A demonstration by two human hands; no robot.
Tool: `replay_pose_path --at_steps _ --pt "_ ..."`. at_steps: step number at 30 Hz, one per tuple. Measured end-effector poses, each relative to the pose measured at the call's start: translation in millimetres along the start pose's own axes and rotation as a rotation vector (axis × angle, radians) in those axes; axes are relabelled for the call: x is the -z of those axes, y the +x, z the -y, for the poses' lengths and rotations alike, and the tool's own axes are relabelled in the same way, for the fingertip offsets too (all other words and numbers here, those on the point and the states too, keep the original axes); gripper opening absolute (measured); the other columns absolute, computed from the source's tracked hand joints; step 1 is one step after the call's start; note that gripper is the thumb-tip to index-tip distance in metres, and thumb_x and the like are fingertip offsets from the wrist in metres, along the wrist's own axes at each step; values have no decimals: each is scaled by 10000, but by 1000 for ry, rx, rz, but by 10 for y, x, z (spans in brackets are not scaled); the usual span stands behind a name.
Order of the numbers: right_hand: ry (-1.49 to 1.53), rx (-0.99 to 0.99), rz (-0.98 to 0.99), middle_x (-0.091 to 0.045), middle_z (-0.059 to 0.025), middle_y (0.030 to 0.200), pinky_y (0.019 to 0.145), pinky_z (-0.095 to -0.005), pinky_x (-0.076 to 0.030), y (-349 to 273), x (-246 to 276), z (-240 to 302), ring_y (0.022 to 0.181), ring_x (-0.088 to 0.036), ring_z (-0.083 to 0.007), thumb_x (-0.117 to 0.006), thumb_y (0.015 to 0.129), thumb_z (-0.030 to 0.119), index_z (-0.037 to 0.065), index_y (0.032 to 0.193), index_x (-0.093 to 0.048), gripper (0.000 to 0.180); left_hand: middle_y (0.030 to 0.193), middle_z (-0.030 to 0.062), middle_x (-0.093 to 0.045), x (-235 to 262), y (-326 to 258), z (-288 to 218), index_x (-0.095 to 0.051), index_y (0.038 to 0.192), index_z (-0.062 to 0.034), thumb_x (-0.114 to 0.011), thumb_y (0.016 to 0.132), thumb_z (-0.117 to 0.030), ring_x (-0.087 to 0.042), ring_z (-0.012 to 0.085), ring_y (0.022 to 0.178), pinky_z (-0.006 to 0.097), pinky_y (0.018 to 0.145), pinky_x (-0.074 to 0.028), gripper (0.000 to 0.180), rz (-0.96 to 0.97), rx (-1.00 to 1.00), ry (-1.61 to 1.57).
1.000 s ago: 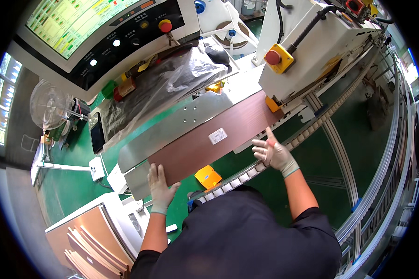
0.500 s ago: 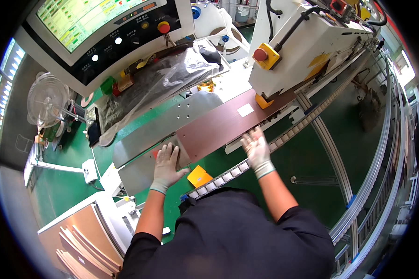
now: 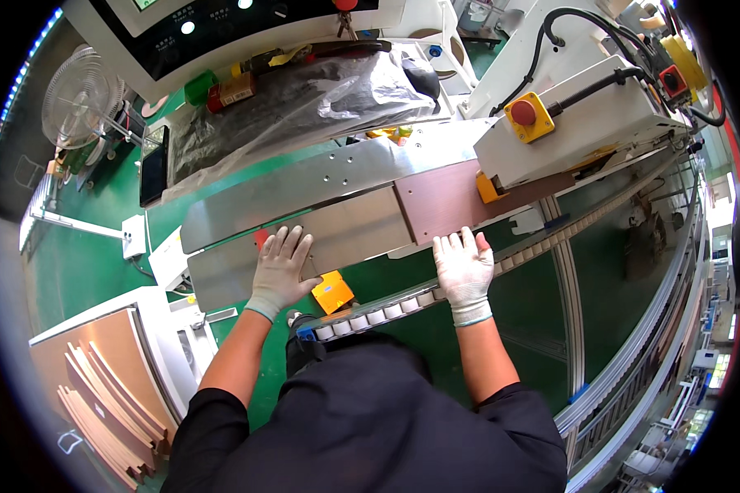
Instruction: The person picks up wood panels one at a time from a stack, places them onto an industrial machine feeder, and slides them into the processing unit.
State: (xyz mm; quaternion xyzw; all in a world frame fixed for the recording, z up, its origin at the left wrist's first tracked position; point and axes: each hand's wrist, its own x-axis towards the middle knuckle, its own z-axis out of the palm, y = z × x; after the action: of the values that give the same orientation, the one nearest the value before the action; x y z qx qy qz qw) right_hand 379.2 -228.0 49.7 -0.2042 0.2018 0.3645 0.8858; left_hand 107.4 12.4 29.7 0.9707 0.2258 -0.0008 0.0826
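My left hand (image 3: 283,269), in a pale work glove, lies with spread fingers on the bare grey metal infeed table (image 3: 345,226), near a small red mark. My right hand (image 3: 464,267), gloved alike, reaches the near edge of a reddish-brown panel (image 3: 440,207); its fingers are stretched out, grasping nothing. The panel lies flat on the table, its left end showing small holes. Its right end runs under the white machine housing (image 3: 567,123), beside a yellow-orange guard (image 3: 488,187), and is hidden there.
A curved roller track (image 3: 386,312) passes between me and the table. A red stop button (image 3: 524,113) sits on the housing. Behind the table lies a plastic-covered surface (image 3: 296,103); a fan (image 3: 82,94) stands at left, and brown strips (image 3: 111,394) stand lower left.
The brown panel has slid right, further under the housing, and its white label is out of sight. My right hand has come down to the panel's near edge. The view has shifted.
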Motion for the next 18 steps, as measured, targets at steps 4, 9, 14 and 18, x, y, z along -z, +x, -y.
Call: replay_pose_path --at_steps 4,9,14,18 --pt "-144 188 143 -153 -99 1682 1238 -482 -204 227 338 117 1555 -125 -244 -546 1002 249 84 1580 -250 670 1572 109 -348 9 -26 40 -399 1505 -159 -752 764 -546 -252 334 1491 499 1225 -193 908 25 7 -9" --pt "-462 396 66 -230 -127 1654 1201 -469 -302 247 380 -21 1529 -215 -286 -426 1056 280 76 1578 -252 587 1567 125 -355 -69 -23 96 -398 1500 -148 -749 765 -538 -266 354 1485 505 1224 -196 903 -16 -20 -51" --pt "-1263 241 342 -612 -166 1367 1035 -425 -474 -45 571 -669 1232 -606 -298 -534 1025 254 26 1417 -529 453 1601 135 -316 -169 -145 127 -374 1521 -140 -683 840 -524 -230 363 1505 493 1240 -158 841 -47 0 -7" --pt "-2380 720 789 -719 -176 1091 870 -420 -542 -504 437 -1385 966 -694 -311 -679 914 311 24 1185 -692 394 1602 121 -327 -219 -634 181 -395 1515 -140 -634 897 -479 -232 340 1512 479 1245 -150 745 -51 33 -150"
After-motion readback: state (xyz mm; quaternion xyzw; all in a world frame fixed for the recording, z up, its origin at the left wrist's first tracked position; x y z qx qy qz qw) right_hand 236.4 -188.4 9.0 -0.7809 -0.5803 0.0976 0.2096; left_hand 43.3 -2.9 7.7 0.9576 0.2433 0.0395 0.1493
